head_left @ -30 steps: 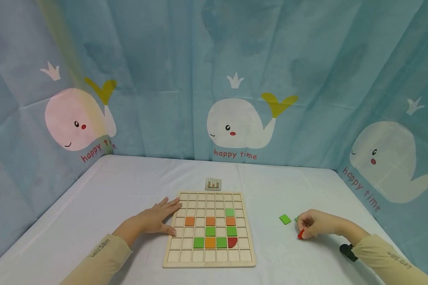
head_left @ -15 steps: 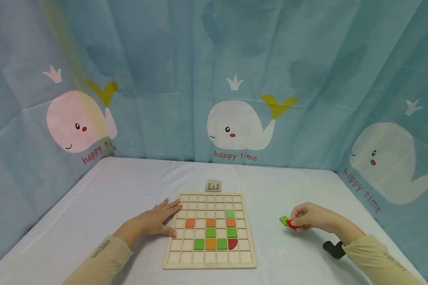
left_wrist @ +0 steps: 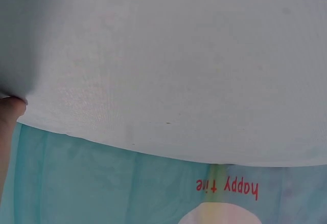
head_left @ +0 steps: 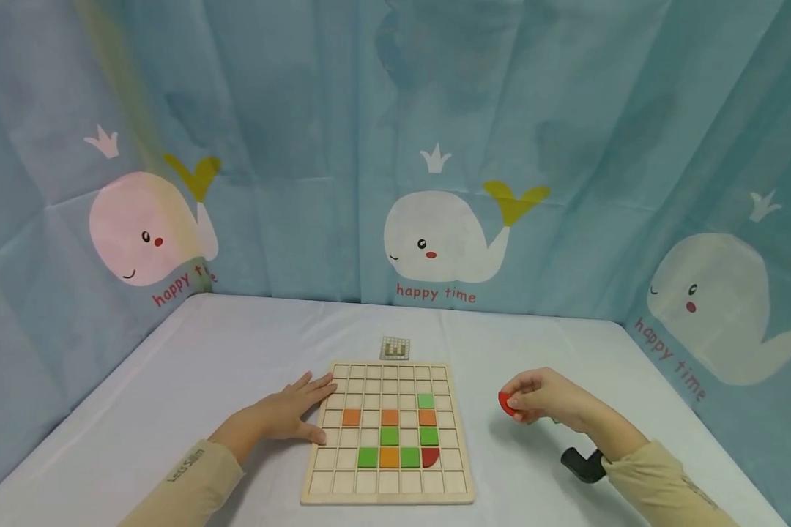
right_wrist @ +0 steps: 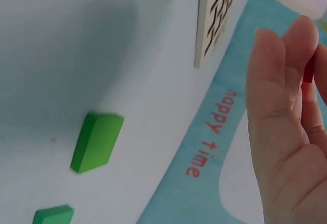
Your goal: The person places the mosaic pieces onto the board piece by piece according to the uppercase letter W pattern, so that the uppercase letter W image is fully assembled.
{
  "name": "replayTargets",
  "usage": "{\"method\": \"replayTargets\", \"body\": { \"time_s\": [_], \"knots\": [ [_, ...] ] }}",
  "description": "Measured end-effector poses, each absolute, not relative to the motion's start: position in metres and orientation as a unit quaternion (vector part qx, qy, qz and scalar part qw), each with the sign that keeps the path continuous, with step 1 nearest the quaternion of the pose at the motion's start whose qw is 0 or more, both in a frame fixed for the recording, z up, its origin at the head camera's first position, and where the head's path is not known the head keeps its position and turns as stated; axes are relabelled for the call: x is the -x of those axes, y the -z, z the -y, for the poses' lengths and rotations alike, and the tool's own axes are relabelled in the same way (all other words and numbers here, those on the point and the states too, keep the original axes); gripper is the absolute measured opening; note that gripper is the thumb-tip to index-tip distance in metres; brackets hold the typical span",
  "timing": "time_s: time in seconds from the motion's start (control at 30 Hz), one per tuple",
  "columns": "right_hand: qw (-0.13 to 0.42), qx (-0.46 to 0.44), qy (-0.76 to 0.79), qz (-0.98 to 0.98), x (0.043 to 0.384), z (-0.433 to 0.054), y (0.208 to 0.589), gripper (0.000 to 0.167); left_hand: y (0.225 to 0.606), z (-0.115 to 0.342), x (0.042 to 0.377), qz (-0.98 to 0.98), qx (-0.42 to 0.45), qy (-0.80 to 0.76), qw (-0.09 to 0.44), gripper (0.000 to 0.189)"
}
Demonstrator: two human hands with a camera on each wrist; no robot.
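A wooden grid board (head_left: 387, 499) lies on the white table with green and orange square tiles in several cells. A dark red quarter-circle tile (head_left: 430, 457) sits in its lower right part. My left hand (head_left: 283, 413) rests at the board's left edge with fingers spread; only a fingertip (left_wrist: 13, 106) shows in the left wrist view. Right of the board, my right hand (head_left: 550, 397) pinches a red tile with a curved edge (head_left: 504, 402) above the table. The fingers hide much of that tile (right_wrist: 308, 73) in the right wrist view.
Two loose green tiles lie under my right hand, one bright green (right_wrist: 99, 143) and one darker (right_wrist: 53, 215); the hand mostly covers them in the head view. A small pattern card (head_left: 395, 348) lies behind the board. A whale-print curtain (head_left: 303, 234) hangs at the back.
My right hand has picked up the red tile and carried it left and up, past the loose green tiles, towards the board. The left hand keeps its place.
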State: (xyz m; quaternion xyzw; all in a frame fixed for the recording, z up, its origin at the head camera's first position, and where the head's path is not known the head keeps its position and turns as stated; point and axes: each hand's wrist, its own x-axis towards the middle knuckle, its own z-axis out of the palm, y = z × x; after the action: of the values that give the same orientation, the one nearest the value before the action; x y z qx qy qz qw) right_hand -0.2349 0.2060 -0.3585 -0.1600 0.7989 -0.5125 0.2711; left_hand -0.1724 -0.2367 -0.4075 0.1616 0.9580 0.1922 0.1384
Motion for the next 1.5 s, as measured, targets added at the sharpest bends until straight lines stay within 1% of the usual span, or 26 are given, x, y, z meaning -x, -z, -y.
{"method": "replayTargets", "body": {
  "time_s": [0.3,0.47,0.6,0.67,0.83,1.03,1.23,1.4,1.5],
  "knots": [
    [0.284,0.177,0.539,-0.773,0.232,-0.181,0.353,0.015,0.401,0.234,0.171,-0.956,-0.170,-0.196,0.136,0.096],
    [0.288,0.186,0.541,-0.768,0.230,-0.164,0.352,0.014,0.402,0.235,0.172,-0.957,-0.172,-0.194,0.134,0.095],
    [0.305,0.198,0.541,-0.759,0.229,-0.153,0.353,0.013,0.403,0.236,0.173,-0.956,-0.170,-0.195,0.136,0.096],
    [0.312,0.206,0.536,-0.757,0.228,-0.148,0.354,0.014,0.404,0.236,0.173,-0.957,-0.169,-0.194,0.136,0.096],
    [0.324,0.224,0.514,-0.762,0.227,-0.134,0.355,0.022,0.403,0.237,0.174,-0.957,-0.172,-0.192,0.132,0.095],
    [0.346,0.253,0.490,-0.759,0.223,-0.119,0.360,0.022,0.403,0.236,0.173,-0.956,-0.173,-0.194,0.133,0.096],
    [0.329,0.274,0.469,-0.773,0.221,-0.104,0.366,0.018,0.407,0.237,0.173,-0.956,-0.178,-0.191,0.134,0.097],
    [0.310,0.281,0.474,-0.775,0.220,-0.088,0.367,0.018,0.407,0.238,0.172,-0.958,-0.173,-0.188,0.132,0.097],
    [0.313,0.280,0.471,-0.776,0.218,-0.082,0.365,0.021,0.406,0.237,0.171,-0.957,-0.175,-0.192,0.129,0.096]
  ]
}}
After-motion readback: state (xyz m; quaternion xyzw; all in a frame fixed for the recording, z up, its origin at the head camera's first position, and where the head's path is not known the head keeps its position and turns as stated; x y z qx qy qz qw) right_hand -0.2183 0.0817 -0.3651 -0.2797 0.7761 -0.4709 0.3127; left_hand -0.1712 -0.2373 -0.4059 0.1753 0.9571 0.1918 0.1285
